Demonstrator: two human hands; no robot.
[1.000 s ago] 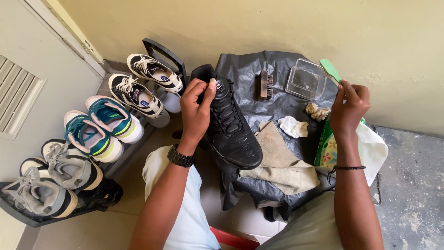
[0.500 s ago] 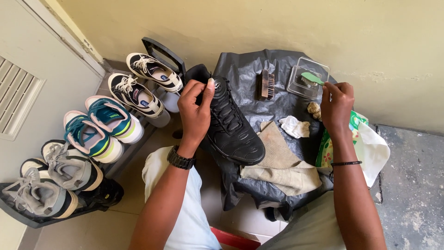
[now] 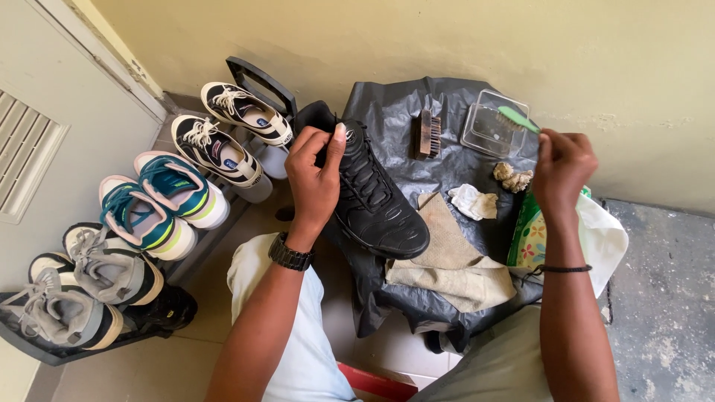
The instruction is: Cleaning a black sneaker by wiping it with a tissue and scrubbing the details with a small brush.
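Black sneaker held up, green brush dipping at the clear tub

The left hand [image 3: 316, 175] is clamped around the collar of the black sneaker [image 3: 372, 190], held at centre above the black plastic sheet [image 3: 447, 97]. The right hand [image 3: 562, 167], at 2 o'clock, is closed on a green toothbrush [image 3: 518, 119] whose head is over the clear plastic tub [image 3: 491, 123]. Judging by this, scrubbing appears under way, unfinished; cloths [image 3: 454, 257] lie unused at 5 o'clock.

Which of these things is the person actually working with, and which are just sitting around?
In use:
black shoe, held by left hand
green toothbrush, in right hand, over clear tub

Lying about:
wooden brush
tan cloth
white rag
shoes on rack
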